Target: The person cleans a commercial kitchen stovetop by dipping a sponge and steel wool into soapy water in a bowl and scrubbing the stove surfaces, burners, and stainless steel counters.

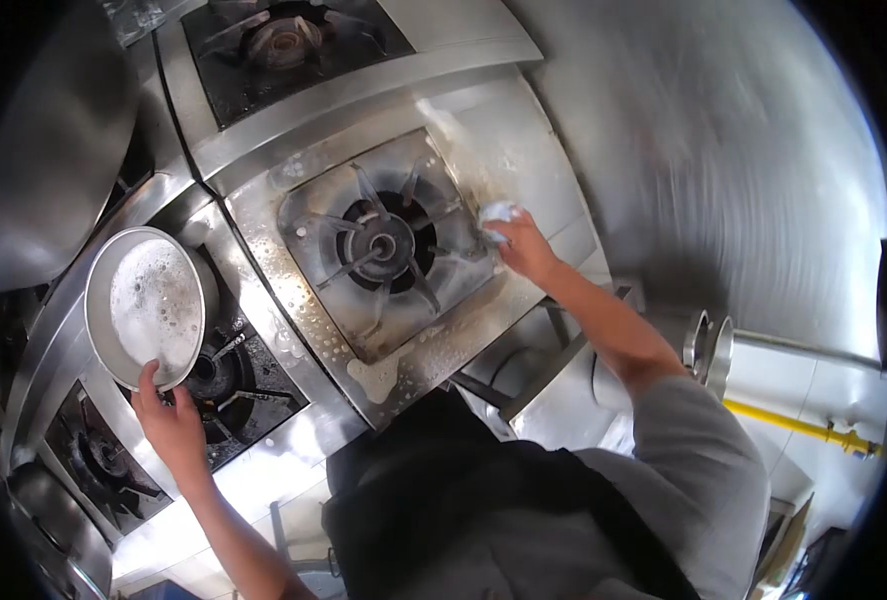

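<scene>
My right hand (526, 248) is closed around a whitish scrubbing pad or cloth (499, 212), pressed on the steel stove top (524, 150) just right of a burner. Wet streaks and suds lie on the metal there. That gas burner (382, 243) has a star-shaped grate on a square, soapy plate. To the left, my left hand (171, 415) grips the near rim of a round metal pot (147, 300), thumb and fingers over the edge. Foamy, greyish water fills the pot, which rests over another burner (209, 372).
A further burner (286, 40) lies at the back, and one more (114, 455) at lower left. A large metal vessel (49, 150) stands at far left. Steel wall panelling (724, 150) rises on the right, above a yellow gas pipe (789, 422) and pots (714, 350).
</scene>
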The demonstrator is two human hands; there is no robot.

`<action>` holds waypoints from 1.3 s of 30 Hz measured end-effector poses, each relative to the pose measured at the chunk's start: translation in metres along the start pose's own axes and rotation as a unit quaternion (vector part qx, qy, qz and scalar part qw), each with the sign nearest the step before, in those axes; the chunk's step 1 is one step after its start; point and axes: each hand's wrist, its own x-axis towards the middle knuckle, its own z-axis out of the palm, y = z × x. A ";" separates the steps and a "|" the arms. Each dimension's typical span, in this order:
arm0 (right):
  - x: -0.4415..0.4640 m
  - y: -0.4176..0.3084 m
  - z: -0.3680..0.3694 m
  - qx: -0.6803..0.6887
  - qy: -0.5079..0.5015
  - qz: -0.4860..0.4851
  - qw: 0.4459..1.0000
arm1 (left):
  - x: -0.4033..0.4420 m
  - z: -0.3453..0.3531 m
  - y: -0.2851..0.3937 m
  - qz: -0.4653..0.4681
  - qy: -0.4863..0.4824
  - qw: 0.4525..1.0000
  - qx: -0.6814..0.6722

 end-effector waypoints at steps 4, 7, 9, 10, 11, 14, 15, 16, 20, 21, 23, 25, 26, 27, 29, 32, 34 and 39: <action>0.064 -0.001 -0.006 -0.032 -0.066 0.113 0.991 | -0.001 -0.003 0.011 -0.035 -0.023 0.999 0.004; 0.033 0.007 -0.007 -0.010 -0.108 0.166 0.980 | -0.001 0.001 0.006 0.001 0.005 1.000 -0.012; -0.031 -0.005 -0.007 0.016 -0.033 0.020 0.999 | 0.002 0.003 0.003 0.008 0.025 1.000 -0.008; -0.037 -0.009 -0.014 -0.009 -0.074 0.035 0.997 | 0.002 0.001 0.005 0.002 0.021 1.000 -0.007; -0.023 -0.001 -0.008 -0.008 -0.077 0.031 0.996 | 0.000 -0.001 0.007 0.001 0.010 1.000 -0.002; 0.056 0.014 -0.005 -0.052 -0.155 0.141 0.976 | 0.001 0.002 0.003 -0.016 -0.004 1.000 0.007; 0.062 0.020 -0.004 -0.013 -0.137 0.123 0.983 | -0.003 0.003 0.002 -0.018 -0.010 1.000 0.008; 0.065 0.021 -0.005 0.025 -0.114 0.105 0.988 | -0.001 0.003 0.002 -0.016 -0.007 1.000 0.008; -0.022 -0.002 -0.007 -0.041 -0.052 -0.025 0.998 | 0.002 0.002 0.000 0.014 0.015 1.000 0.003; -0.020 0.000 -0.006 -0.036 -0.074 0.007 0.997 | 0.000 -0.001 0.002 0.010 0.018 1.000 0.003; 0.006 0.003 -0.002 -0.031 -0.090 0.041 0.995 | 0.003 -0.006 0.007 -0.034 -0.019 0.999 0.010; 0.064 0.011 -0.001 -0.032 -0.119 0.131 0.984 | 0.000 -0.002 0.005 -0.015 0.003 1.000 0.011; 0.051 0.008 0.002 -0.029 -0.123 0.138 0.982 | -0.001 -0.001 0.003 0.013 0.018 1.000 0.012; 0.044 0.006 0.004 -0.008 -0.096 0.145 0.985 | -0.001 0.000 0.003 0.015 0.017 1.000 0.012; 0.011 -0.005 0.003 0.010 -0.066 0.158 0.985 | 0.002 -0.001 0.004 -0.028 -0.014 0.999 0.006; -0.029 -0.026 -0.005 0.000 -0.030 0.086 0.996 | 0.002 -0.004 0.004 -0.022 -0.011 1.000 0.013; -0.022 -0.034 -0.015 -0.023 -0.062 0.127 0.990 | 0.000 -0.010 0.014 -0.040 -0.017 0.999 0.001; -0.030 -0.029 -0.031 0.033 -0.076 0.226 0.971 | -0.004 -0.005 0.011 0.001 0.025 1.000 0.008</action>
